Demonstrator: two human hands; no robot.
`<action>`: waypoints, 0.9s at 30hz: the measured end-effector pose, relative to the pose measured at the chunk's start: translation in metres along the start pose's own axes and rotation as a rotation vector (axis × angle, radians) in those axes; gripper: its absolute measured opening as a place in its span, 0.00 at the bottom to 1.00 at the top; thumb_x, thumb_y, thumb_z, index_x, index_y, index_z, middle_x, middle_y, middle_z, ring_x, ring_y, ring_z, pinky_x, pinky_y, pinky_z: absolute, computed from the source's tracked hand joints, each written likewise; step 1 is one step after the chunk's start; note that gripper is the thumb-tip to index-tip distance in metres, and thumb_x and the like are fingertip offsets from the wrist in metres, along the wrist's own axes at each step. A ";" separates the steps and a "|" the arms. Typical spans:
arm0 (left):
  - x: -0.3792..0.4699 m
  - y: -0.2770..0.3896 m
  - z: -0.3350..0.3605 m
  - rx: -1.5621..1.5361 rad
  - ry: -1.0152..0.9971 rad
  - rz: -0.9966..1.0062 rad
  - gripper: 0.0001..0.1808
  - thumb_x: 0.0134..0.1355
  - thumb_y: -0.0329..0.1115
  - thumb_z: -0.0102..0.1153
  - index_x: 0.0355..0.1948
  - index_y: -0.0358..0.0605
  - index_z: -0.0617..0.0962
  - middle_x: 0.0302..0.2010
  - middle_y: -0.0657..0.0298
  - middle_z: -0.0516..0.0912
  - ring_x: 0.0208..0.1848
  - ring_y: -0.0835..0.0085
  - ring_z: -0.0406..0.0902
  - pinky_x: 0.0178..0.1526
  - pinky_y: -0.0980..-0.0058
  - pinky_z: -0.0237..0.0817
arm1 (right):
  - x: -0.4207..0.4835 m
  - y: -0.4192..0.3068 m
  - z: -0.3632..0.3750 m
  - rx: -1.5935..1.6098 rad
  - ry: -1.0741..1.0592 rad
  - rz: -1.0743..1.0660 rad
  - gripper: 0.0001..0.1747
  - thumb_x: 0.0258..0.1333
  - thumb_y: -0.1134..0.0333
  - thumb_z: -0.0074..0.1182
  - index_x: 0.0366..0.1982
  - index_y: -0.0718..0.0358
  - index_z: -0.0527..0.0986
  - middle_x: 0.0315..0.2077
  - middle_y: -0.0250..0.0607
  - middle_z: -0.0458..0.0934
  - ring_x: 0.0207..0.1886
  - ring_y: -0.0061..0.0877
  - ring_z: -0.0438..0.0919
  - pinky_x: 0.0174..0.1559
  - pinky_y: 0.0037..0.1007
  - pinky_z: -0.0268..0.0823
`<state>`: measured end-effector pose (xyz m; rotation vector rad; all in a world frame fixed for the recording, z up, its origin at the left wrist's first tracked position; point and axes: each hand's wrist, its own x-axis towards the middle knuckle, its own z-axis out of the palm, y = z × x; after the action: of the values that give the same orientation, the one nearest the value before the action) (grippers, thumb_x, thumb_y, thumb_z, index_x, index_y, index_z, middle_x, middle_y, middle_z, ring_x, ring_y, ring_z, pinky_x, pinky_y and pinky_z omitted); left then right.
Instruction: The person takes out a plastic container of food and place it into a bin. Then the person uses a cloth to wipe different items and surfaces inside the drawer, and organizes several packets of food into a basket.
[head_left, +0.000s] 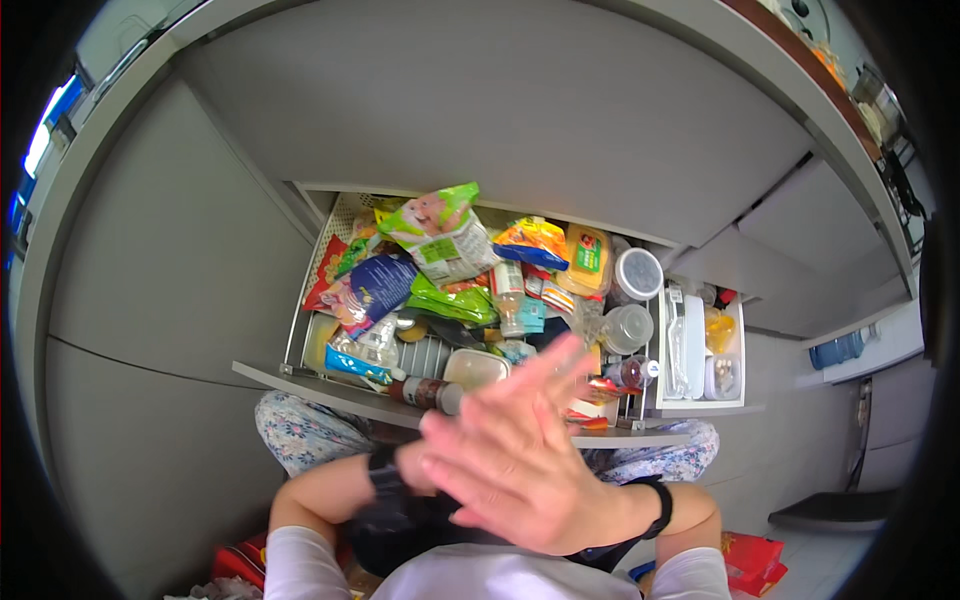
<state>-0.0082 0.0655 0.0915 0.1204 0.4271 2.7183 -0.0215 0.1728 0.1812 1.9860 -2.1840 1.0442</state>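
Observation:
My right hand (517, 472) lies palm-down across my left hand (551, 371), the two pressed together and blurred in front of my chest. No object shows between them. Most of my left hand is covered; its stretched fingers point to the upper right. Both are above the front edge of a pulled-out drawer (337, 400) full of packaged food. Close to my fingers are a clear lidded container (476, 369) and a bottle with a dark red label (426, 394) lying on its side. Farther back lie a green-and-white snack bag (442, 232) and a purple bag (375, 289).
A smaller drawer (739, 352) stands open on the right, holding a long white box (694, 345). Round clear jars (628, 328) fill the big drawer's right side. Grey cabinet fronts (510, 97) rise behind. Red bags (752, 562) sit on the floor to the right.

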 end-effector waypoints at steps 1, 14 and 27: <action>0.013 -0.016 0.004 0.007 -0.089 -0.060 0.37 0.64 0.60 0.35 0.70 0.60 0.48 0.72 0.65 0.44 0.73 0.64 0.40 0.69 0.54 0.33 | 0.001 -0.003 0.011 -0.192 0.017 -0.101 0.31 0.45 0.49 0.57 0.51 0.55 0.75 0.58 0.39 0.68 0.65 0.39 0.60 0.63 0.53 0.44; -0.011 0.024 0.007 -0.265 0.129 0.015 0.34 0.67 0.56 0.32 0.68 0.48 0.55 0.69 0.60 0.56 0.69 0.64 0.52 0.70 0.63 0.40 | -0.018 0.040 -0.015 -0.283 -0.145 0.045 0.24 0.62 0.55 0.42 0.54 0.62 0.70 0.57 0.47 0.67 0.65 0.43 0.60 0.64 0.51 0.43; -0.101 0.119 -0.010 -0.134 0.278 0.630 0.29 0.68 0.51 0.34 0.31 0.35 0.78 0.37 0.48 0.80 0.53 0.52 0.73 0.62 0.58 0.58 | 0.024 -0.066 -0.021 1.642 -0.234 0.470 0.39 0.63 0.44 0.32 0.66 0.64 0.49 0.67 0.49 0.48 0.70 0.33 0.48 0.68 0.38 0.40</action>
<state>0.0408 -0.0812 0.1165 -0.1977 0.3179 3.3934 0.0236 0.1628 0.2380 1.6869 -1.8976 3.6171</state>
